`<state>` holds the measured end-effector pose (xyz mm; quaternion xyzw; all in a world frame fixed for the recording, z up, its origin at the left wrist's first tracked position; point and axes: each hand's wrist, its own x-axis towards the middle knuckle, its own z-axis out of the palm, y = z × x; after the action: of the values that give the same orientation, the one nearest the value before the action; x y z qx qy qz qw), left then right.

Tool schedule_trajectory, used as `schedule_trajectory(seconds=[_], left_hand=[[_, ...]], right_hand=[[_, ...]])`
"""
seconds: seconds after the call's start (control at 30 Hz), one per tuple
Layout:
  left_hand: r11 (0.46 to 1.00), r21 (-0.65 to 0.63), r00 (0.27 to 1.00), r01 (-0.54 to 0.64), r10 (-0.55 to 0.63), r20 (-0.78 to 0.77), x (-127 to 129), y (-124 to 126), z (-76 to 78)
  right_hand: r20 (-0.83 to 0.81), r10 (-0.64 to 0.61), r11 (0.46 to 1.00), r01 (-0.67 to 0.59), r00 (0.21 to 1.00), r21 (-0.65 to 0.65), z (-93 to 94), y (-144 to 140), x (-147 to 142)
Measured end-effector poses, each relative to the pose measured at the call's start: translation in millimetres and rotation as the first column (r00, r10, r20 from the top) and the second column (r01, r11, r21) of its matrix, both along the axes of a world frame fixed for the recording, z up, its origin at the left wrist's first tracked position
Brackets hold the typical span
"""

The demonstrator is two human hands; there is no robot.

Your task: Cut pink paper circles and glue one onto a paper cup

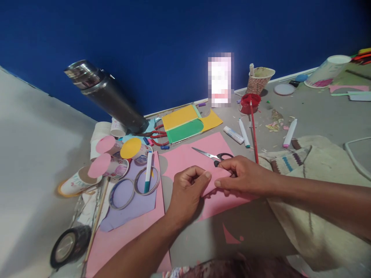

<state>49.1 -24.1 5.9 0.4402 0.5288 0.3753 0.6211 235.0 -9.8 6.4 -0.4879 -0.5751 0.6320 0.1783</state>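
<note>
Between my two hands is a small piece of pink paper (213, 179), pinched at both ends. My left hand (189, 189) grips its left side with the thumb on top, and my right hand (239, 175) has its thumb and fingers closed on the right side. Under them lies a larger pink sheet (199, 152) with rounded bites cut from its left edge. Scissors (213, 154) with black handles rest on that sheet, just beyond my right hand; its fingers partly cover one handle.
Left stand paper cups with pink and yellow tops (106, 166), tape rings (121, 194) on purple paper, and black tape (69, 247). A dark flask (111, 100) leans behind. Markers (290, 133), a glue tube (233, 135) and a red-handled brush (254, 135) lie right, near a cloth (315, 193).
</note>
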Motion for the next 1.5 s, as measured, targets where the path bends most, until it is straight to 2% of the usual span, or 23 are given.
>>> schedule_trajectory(seconds=[0.2, 0.33, 0.43, 0.6, 0.83, 1.07, 1.13, 1.27, 1.37, 1.5], left_hand=[[0.999, -0.035, 0.999, 0.032, -0.03, 0.043, -1.8, 0.9, -2.8], [0.984, -0.061, 0.978, 0.165, -0.155, 0.14, -4.2, 0.4, -6.1], [0.965, -0.05, 0.958, 0.259, -0.25, 0.144, -4.9, 0.3, -7.0], [0.959, -0.094, 0.952, 0.269, -0.25, 0.176, -4.8, 0.8, -8.7], [0.951, -0.188, 0.966, 0.247, -0.225, 0.128, -3.4, -1.1, -6.3], [0.942, -0.18, 0.957, 0.284, -0.267, 0.114, -4.3, -1.4, -7.2], [0.939, -0.179, 0.955, 0.294, -0.282, 0.092, -4.8, -2.4, -7.8], [0.931, -0.145, 0.937, 0.334, -0.344, -0.052, -5.5, -5.3, -8.2], [0.919, -0.128, 0.91, 0.373, -0.389, -0.146, -5.8, -6.6, -8.7], [0.917, -0.116, 0.907, 0.381, -0.395, -0.148, -4.6, -6.8, -8.2]], right_hand=[[-0.056, 0.004, 0.999, -0.007, 0.998, -0.051, 0.2, -1.4, 0.9], [-0.053, -0.013, 1.0, 0.013, 0.998, -0.009, -0.1, -2.7, 3.1], [-0.082, -0.023, 0.999, 0.026, 0.996, 0.038, -0.4, -2.2, 4.3], [-0.11, -0.034, 0.999, 0.033, 0.993, -0.012, 0.6, -1.5, 3.5], [-0.076, -0.043, 0.999, 0.041, 0.996, -0.03, 1.3, -2.2, 2.5], [-0.023, 0.004, 1.0, -0.004, 1.0, -0.016, -2.3, -3.7, 2.7], [0.006, 0.028, 0.999, -0.029, 1.0, 0.04, -3.3, -2.9, 2.5], [0.067, -0.004, 0.967, -0.013, 0.998, 0.255, -3.0, -0.6, 1.8], [0.05, -0.001, 0.97, -0.012, 0.999, 0.242, -2.3, -0.4, 2.1], [0.024, -0.004, 0.978, -0.001, 1.0, 0.211, -3.7, -1.8, 3.0]])
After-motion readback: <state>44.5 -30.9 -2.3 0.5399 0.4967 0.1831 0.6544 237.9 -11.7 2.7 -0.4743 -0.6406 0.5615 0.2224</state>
